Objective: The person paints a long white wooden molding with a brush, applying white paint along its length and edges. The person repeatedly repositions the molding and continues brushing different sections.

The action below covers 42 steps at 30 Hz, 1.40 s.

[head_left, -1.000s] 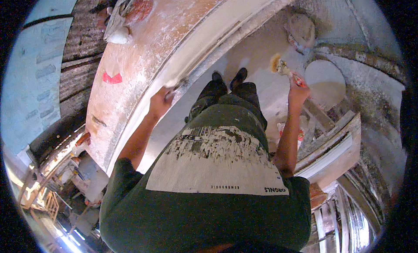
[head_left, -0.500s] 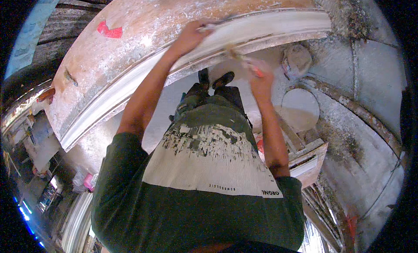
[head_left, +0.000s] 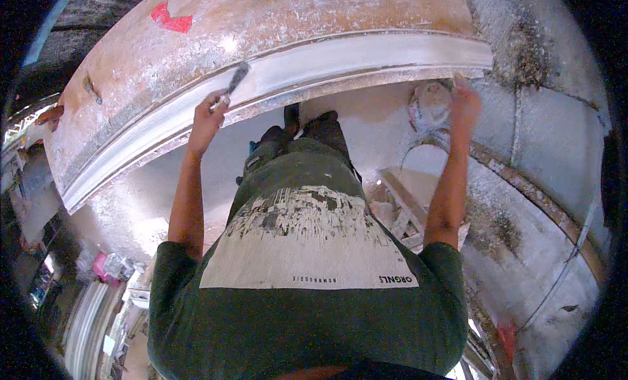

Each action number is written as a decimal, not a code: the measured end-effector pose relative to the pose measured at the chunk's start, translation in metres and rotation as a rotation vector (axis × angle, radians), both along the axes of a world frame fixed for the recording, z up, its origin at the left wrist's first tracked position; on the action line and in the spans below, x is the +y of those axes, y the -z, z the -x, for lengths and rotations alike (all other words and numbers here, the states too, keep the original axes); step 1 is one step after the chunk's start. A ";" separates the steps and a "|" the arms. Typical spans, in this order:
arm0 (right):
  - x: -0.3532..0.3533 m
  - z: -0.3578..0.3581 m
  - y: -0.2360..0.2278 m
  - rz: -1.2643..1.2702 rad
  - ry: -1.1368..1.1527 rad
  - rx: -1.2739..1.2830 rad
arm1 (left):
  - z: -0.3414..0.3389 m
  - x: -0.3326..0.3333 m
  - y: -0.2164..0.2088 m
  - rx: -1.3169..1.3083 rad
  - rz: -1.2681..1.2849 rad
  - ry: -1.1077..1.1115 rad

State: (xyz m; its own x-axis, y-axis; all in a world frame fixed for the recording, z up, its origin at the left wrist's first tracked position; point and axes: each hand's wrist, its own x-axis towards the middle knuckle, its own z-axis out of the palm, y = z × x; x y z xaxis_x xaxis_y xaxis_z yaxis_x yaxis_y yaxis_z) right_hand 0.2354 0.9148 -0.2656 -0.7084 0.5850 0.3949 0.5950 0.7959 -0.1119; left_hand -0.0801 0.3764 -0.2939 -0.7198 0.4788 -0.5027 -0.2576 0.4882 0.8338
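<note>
My left hand is closed on a scraper-like tool with a pale handle and a flat dark grey end. The tool slants over the long curved white moulding on the bench. Farther right, my blurred right hand is closed beside the moulding's right end. A brush with a tan tip pokes out of its fingers; most of it is hidden. Both hands are apart from each other, and the moulding lies in front of them along the near edge of the curved brown bench top.
A red scrap lies on the bench top, which is flecked with white. Below my right hand stand a white-smeared bucket and a round pale disc. Wooden framing is by my right side. Long white mouldings are at lower left.
My left hand has moved left and nearer with the scraper-like tool. My right hand has swung right with the brush, away from the middle of the moulding to its right end.
</note>
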 end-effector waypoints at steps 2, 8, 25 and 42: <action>-0.045 0.043 -0.100 0.222 0.548 -0.033 | -0.009 -0.003 0.006 0.038 0.068 0.119; -0.083 0.033 -0.057 0.446 0.268 0.349 | -0.026 0.037 0.038 0.346 -0.009 0.457; -0.019 0.013 0.048 0.355 0.339 0.377 | -0.095 0.272 0.065 0.511 0.051 0.605; 0.170 -0.186 0.090 0.837 0.592 0.925 | -0.142 0.490 0.043 0.762 0.157 0.859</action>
